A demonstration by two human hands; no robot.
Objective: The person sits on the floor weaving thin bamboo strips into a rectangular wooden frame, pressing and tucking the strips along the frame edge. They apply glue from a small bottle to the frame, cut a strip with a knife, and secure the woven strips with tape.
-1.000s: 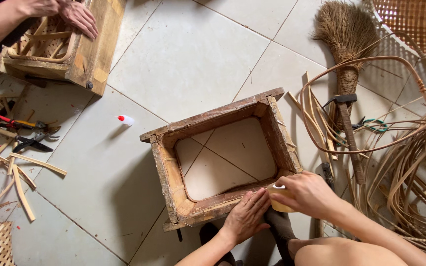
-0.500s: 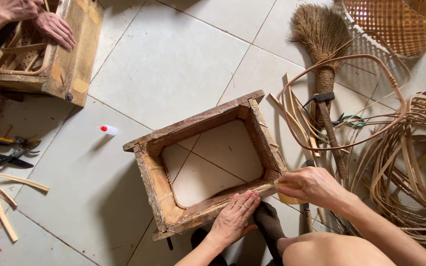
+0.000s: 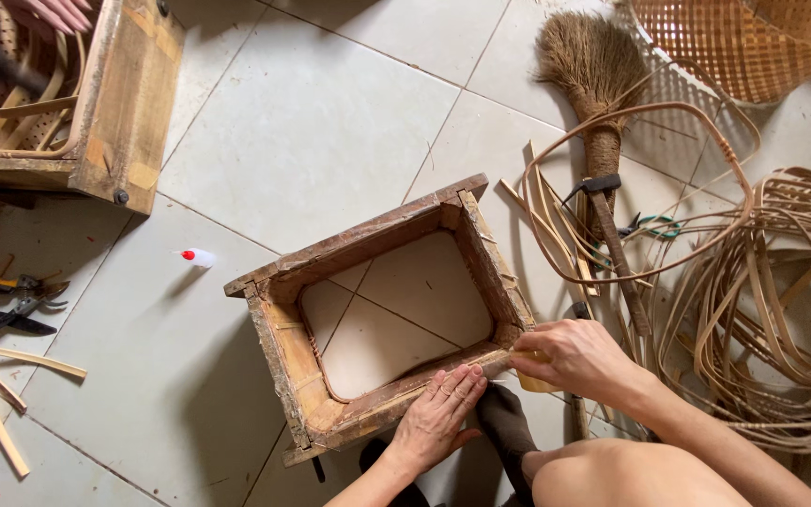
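A pale tiled floor [image 3: 330, 113] carries a good deal of clutter. To the right of the work lies a loose tangle of cane strips [image 3: 781, 300], looping up and over a short broom [image 3: 598, 84] with a brown fibre head, its handle running down toward the person's right forearm. A woven basket [image 3: 734, 38] sits in the top right corner. At the top left stands a second wooden frame [image 3: 110, 103] with woven work inside it, and another person's fingers [image 3: 53, 11] rest on its upper edge (kept well apart from the main work). On the left edge lie red-handled cutters [image 3: 7, 300] and a few cut bamboo slats [image 3: 2, 404]; a small white bottle with a red cap [image 3: 197, 256] lies on the tile between them and the middle frame.

The wooden box frame [image 3: 377, 310] — open, with the tiles showing through it — stands in the middle, tilted on the floor. The left hand [image 3: 438, 413] lies flat on its near rail, fingers spread and pressing down, gripping nothing. The right hand [image 3: 579, 357] is at the near right corner of the frame, fingers curled and pinched on a thin cane strip [image 3: 481, 355] that runs along the inner edge of that rail — just above the left fingertips. A dark-socked foot [image 3: 509, 432] sits against the frame below the hands.
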